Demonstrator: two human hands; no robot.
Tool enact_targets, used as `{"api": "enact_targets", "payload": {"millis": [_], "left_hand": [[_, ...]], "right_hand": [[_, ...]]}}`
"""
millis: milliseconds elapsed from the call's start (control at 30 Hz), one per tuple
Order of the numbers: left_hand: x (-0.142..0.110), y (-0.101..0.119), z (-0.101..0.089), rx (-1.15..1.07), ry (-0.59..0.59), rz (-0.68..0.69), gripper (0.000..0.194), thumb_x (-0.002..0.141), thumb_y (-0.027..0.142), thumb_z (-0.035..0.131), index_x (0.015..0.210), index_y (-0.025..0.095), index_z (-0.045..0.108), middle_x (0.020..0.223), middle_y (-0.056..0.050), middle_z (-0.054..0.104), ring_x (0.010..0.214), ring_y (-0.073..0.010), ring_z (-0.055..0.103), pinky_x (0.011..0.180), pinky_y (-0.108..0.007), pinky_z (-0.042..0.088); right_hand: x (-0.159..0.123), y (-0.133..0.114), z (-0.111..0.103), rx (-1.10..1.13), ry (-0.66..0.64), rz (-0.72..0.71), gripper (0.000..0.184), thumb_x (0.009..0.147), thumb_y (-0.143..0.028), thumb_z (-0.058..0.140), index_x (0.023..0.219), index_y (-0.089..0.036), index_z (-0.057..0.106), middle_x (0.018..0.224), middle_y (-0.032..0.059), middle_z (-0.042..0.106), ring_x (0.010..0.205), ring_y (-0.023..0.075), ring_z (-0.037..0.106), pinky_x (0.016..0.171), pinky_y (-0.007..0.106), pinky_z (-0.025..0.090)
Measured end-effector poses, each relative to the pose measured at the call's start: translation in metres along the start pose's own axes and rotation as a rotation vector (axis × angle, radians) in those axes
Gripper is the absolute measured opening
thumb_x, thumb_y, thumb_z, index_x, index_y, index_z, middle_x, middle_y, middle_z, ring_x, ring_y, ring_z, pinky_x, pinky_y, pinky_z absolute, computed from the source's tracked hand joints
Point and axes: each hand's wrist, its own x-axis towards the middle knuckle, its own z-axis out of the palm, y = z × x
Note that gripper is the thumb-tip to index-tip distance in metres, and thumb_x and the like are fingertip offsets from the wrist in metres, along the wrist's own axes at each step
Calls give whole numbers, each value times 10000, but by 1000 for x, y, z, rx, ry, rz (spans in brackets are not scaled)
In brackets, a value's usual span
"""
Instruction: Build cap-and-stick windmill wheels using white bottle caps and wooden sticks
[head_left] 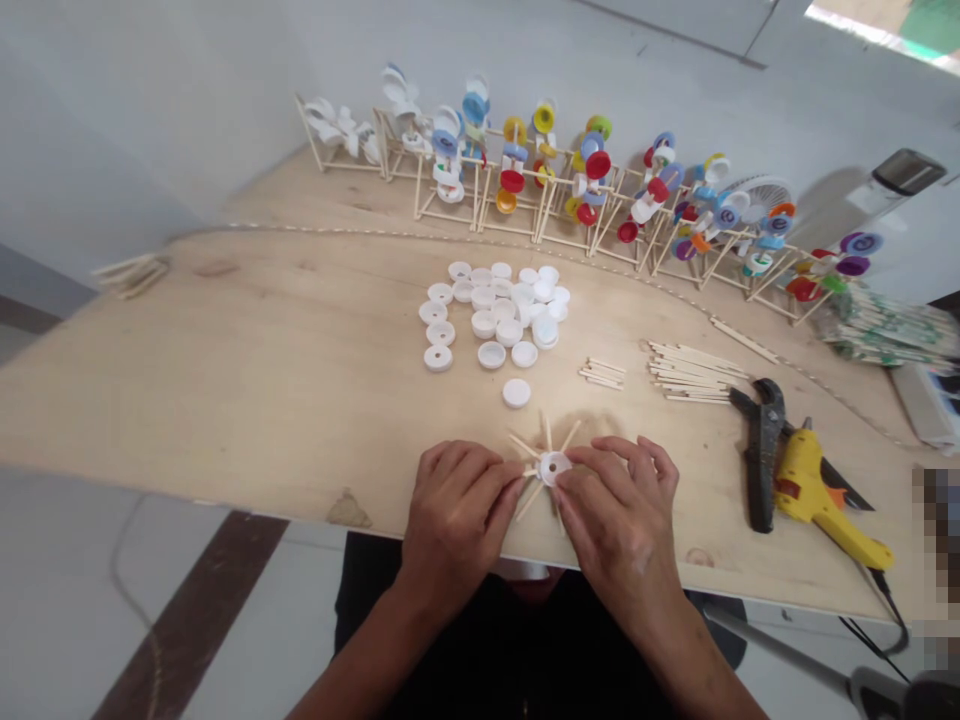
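Observation:
Near the table's front edge, a white bottle cap [555, 469] with a hole in its middle has several thin wooden sticks [528, 500] radiating from it like spokes. My left hand [461, 510] is closed, thumb and forefinger pinching the stick on the cap's left side. On the other side my right hand [619, 505] grips the cap's rim between thumb and fingers. A single white cap [517, 393] lies just beyond my hands. Behind it spreads a group of white bottle caps [502, 320], some with holes. Short cut sticks [602, 373] rest to the right.
Longer sticks [694, 373], black cutters [763, 455] and a yellow glue gun [817, 490] with a cord lie at right. Stick frames carrying colourful cap wheels [514, 180] line the wall. A rope [375, 230] crosses the table; flat sticks [133, 274] lie far left.

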Motion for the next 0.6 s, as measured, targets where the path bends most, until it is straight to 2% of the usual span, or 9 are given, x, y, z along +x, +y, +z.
{"api": "enact_targets", "payload": {"millis": [600], "left_hand": [[-1,0,0,-5,-4,-11,107,833,154,546,826,190,647,731,-30,623,760,-193,541,768,-379,400]], "right_hand": [[3,4,-1,-26,-45,-48,101,873,-209,568,823,-233,652,952,-13,700,988,220,546,994,458,227]]}}
